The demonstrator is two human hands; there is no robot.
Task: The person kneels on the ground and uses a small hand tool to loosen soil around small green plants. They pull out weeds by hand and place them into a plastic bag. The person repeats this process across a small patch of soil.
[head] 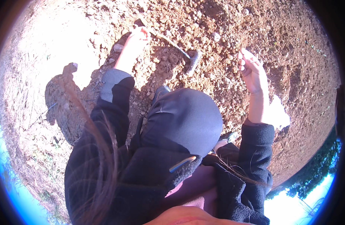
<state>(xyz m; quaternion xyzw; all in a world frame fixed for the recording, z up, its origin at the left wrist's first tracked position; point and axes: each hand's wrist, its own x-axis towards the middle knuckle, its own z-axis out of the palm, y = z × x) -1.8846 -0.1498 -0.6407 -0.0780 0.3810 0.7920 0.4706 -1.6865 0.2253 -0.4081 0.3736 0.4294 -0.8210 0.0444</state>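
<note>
My left hand is low over the broken soil at the upper left, its fingers curled and washed out by glare. Right beside it runs the thin handle of a hand tool, which slants down to a dark, soil-covered head. Whether that hand touches the handle or holds anything cannot be made out. My right hand is raised over the soil on the right, apart from the tool, with thumb and fingers drawn together. Anything small between those fingertips is too unclear to see.
Loose clods and stones cover the brown soil. A bright white object lies beyond my right forearm. My bent knee is below the tool head. Dry grass borders the left, and hair hangs across the view.
</note>
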